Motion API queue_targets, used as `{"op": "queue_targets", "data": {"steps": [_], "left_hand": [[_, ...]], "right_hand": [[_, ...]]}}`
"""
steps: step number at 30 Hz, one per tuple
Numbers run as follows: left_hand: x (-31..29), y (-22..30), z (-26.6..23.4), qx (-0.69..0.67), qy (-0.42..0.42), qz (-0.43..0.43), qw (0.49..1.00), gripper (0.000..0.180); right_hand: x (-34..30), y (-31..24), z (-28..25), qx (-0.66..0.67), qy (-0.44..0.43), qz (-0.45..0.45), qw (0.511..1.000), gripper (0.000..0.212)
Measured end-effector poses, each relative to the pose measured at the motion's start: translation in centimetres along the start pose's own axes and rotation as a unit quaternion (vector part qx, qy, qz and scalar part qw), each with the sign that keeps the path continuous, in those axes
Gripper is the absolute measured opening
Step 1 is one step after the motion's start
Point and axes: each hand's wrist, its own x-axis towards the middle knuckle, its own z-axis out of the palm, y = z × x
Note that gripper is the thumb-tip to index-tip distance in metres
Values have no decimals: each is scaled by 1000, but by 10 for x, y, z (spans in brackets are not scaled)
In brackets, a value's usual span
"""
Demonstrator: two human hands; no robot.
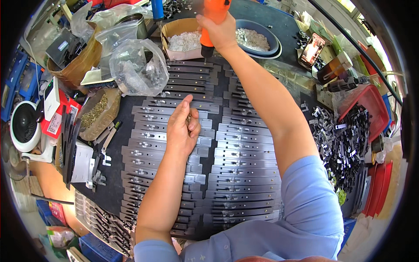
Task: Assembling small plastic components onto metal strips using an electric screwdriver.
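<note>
My right hand (219, 32) is wrapped round an orange power screwdriver (208, 39) at the far end of the bench. Its dark tip points down over the far end of the left column of metal strips (192, 81). My left hand (183, 126) hovers over that same column, palm turned inward and fingers curled round a small pile of brass-coloured screws (189, 118). A second column of metal strips (244, 172) lies to the right, partly hidden by my right arm. Small brass dots show along many strips.
Past the strips stand a cardboard box (168, 28) and a blue bowl (276, 41) of small clear pieces. Left are a bag of brass screws (114, 98), a clear plastic bag (161, 81) and a white fan (14, 118). Black metal parts (340, 148) heap up at right near a red bin (384, 109).
</note>
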Motion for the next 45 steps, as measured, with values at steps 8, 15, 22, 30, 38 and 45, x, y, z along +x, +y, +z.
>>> {"op": "queue_targets", "data": {"steps": [8, 15, 22, 30, 38, 45], "left_hand": [[2, 1, -2, -8, -5, 0, 1000, 35], [0, 2, -5, -14, -1, 1, 1000, 32], [7, -8, -4, -17, -19, -20, 999, 31], [9, -1, -13, 3, -39, 3, 999, 33], [10, -3, -8, 26, -14, 9, 1000, 29], [21, 7, 2, 84, 56, 14, 995, 27]], "right_hand": [[0, 17, 2, -49, 8, -1, 999, 26], [1, 27, 4, -85, 22, -23, 996, 30], [-5, 9, -7, -117, 85, -38, 989, 40], [-81, -141, -112, -23, 19, 53, 998, 43], [-111, -173, -348, -213, 353, -30, 911, 41], [-103, -133, -417, -266, 425, -50, 864, 53]]}}
